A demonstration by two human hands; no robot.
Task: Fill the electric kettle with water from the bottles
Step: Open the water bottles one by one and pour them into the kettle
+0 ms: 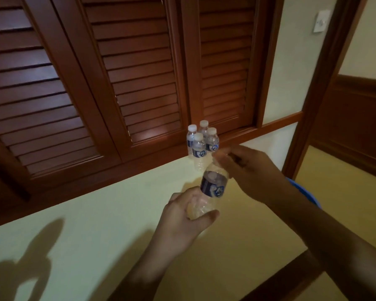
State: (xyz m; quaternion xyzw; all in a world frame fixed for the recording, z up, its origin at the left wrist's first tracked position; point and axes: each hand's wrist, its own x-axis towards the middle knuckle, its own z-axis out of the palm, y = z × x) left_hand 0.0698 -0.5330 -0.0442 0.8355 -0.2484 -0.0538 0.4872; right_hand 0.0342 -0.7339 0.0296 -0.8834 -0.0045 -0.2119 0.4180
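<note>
Left fingers [211, 213]: curled round the lower end of the bottle [214, 183], with the thumb across its front; a firm grip is seen.
Right fingers [223, 158]: bunched on the top of the bottle; the cap is covered and blurred, so it cannot be told whether it is on or off.
Left hand [187, 213]: placed below and nearer the camera, the forearm entering from the bottom edge.
Right hand [250, 168]: placed above and farther out, the forearm entering from the right.
Bottle: clear plastic with a dark blue label, held in the air between both hands above the counter [96, 213], tilted with its top away from the camera. Its water level cannot be told.
Four bottles [201, 142]: stood upright in a tight cluster at the back of the counter, white caps on, just behind the right hand.
Counter: pale yellow, edged in dark wood; a shadow [30, 257] is cast at its left.
Shutters [117, 72]: brown louvred panels behind the counter.
Blue object [308, 194]: partly hidden under the right forearm; not identifiable.
Wall switch [321, 20]: white, upper right.
</note>
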